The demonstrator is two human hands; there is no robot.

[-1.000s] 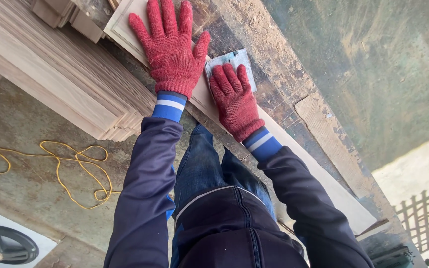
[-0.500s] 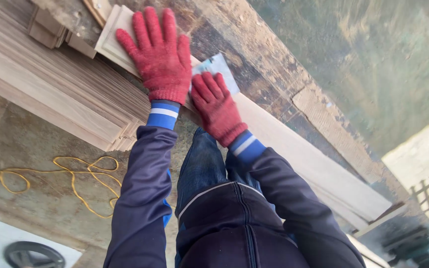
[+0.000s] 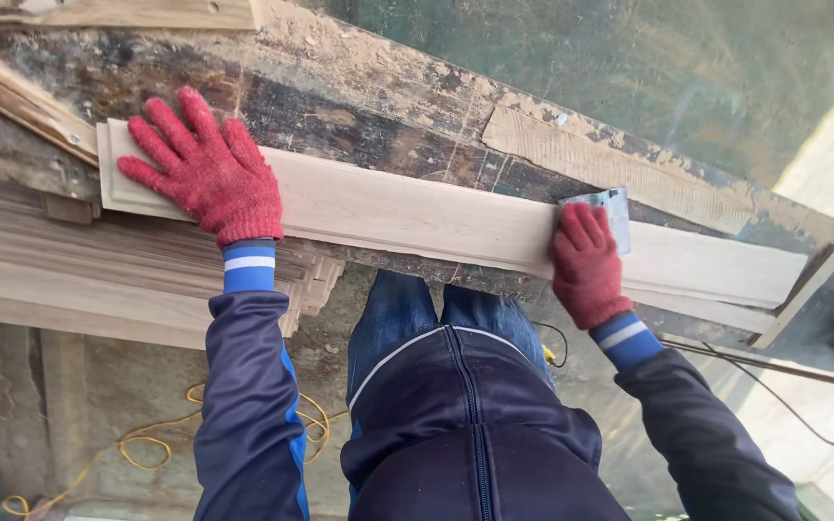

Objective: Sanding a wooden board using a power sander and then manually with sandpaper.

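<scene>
Since prev frame, right hand (image 3: 586, 265) w/ sandpaper sheet (image 3: 608, 214) slid far along plank (image 3: 417, 217), now well apart from left hand (image 3: 207, 174). At 9 o'clock: stacked boards (image 3: 98, 280). Left hand lies flat, fingers spread, on plank end at 10 o'clock. Plank spans workbench (image 3: 359, 106) across centre. Right hand presses sandpaper onto plank at 3 o'clock, fingers curled over it.

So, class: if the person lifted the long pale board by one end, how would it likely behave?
The board looks thin and long, so it would probably flex and sag slightly. Its flat faces make rolling unlikely. Lying across the dusty workbench, it may slide unless the left hand presses it down.
</scene>
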